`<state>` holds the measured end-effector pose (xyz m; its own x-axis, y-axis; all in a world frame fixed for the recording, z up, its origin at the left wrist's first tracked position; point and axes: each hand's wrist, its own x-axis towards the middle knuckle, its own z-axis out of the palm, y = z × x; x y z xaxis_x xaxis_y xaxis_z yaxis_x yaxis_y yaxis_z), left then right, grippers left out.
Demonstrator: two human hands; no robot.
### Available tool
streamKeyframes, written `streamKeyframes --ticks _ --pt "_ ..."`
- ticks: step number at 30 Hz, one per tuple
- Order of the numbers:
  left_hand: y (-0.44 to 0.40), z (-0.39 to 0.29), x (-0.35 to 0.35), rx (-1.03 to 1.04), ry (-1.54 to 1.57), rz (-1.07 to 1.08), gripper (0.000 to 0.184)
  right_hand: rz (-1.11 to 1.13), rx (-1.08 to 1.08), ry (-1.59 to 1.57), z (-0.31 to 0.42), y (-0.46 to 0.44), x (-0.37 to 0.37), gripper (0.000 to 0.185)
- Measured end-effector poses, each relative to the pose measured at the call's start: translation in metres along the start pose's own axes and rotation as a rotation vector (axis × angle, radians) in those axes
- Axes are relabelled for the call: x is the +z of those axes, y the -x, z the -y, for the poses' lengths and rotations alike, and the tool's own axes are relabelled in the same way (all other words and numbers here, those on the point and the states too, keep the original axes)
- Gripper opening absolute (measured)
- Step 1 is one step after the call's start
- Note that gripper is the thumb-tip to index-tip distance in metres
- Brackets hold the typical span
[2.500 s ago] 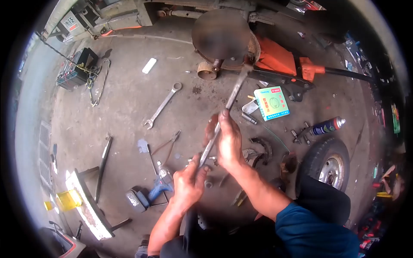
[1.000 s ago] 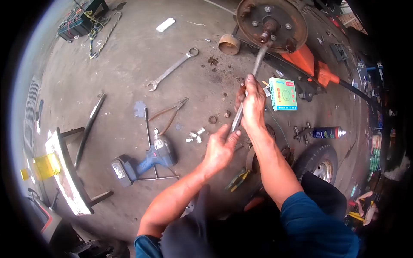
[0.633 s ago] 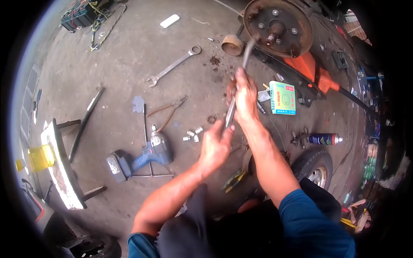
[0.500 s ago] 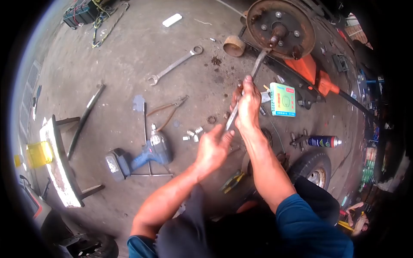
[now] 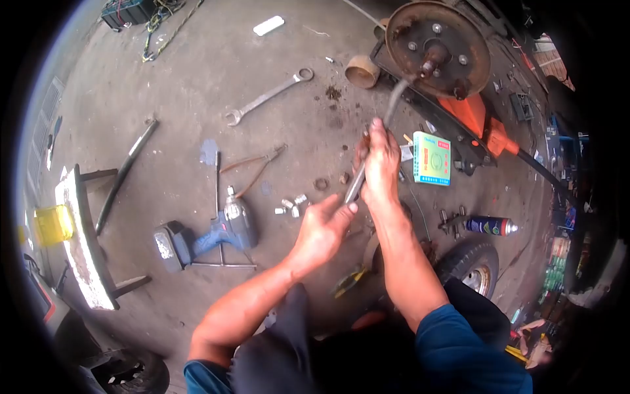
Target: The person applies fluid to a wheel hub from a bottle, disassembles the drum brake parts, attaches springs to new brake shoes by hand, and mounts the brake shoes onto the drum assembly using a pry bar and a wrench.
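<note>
My right hand (image 5: pixel 382 165) is closed round the middle of a steel pry bar (image 5: pixel 396 105). Lower down, the fingers of my left hand (image 5: pixel 323 226) wrap the near end of the same bar. The bar's bent far tip meets the rusty round brake backing plate (image 5: pixel 401 49), close to the greasy axle stub (image 5: pixel 431 64) in its centre. Several bolt heads stand round that stub. Whether the tip is wedged or only resting there I cannot tell. Right of my right hand lies a green and white box (image 5: pixel 432 159).
On the floor at left lie a combination wrench (image 5: pixel 270 97), long-handled pliers (image 5: pixel 252 161), a blue cordless impact wrench (image 5: pixel 223 230) and several sockets (image 5: pixel 291 205). An orange jack (image 5: pixel 467 118), a spray can (image 5: pixel 491 226) and a wheel (image 5: pixel 474 269) are at right. A low stool (image 5: pixel 85 243) stands far left.
The view has shifted slightly, so the plate appears further right and the floor tools a little further left. Both hands keep their hold on the pry bar, its tip still at the plate.
</note>
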<state>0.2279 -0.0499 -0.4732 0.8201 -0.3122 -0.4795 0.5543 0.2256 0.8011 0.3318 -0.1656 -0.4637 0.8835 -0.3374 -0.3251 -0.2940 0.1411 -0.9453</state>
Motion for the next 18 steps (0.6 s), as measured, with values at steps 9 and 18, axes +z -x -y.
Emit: streamKeyframes --ticks 9,18 --pt "-0.001 -0.044 -0.003 -0.054 0.598 0.165 0.042 0.219 -0.034 -0.041 0.044 -0.005 0.026 0.030" --pt "-0.015 -0.043 0.009 -0.013 0.280 -0.020 0.033 0.122 -0.087 -0.027 0.047 -0.041 0.039 0.039"
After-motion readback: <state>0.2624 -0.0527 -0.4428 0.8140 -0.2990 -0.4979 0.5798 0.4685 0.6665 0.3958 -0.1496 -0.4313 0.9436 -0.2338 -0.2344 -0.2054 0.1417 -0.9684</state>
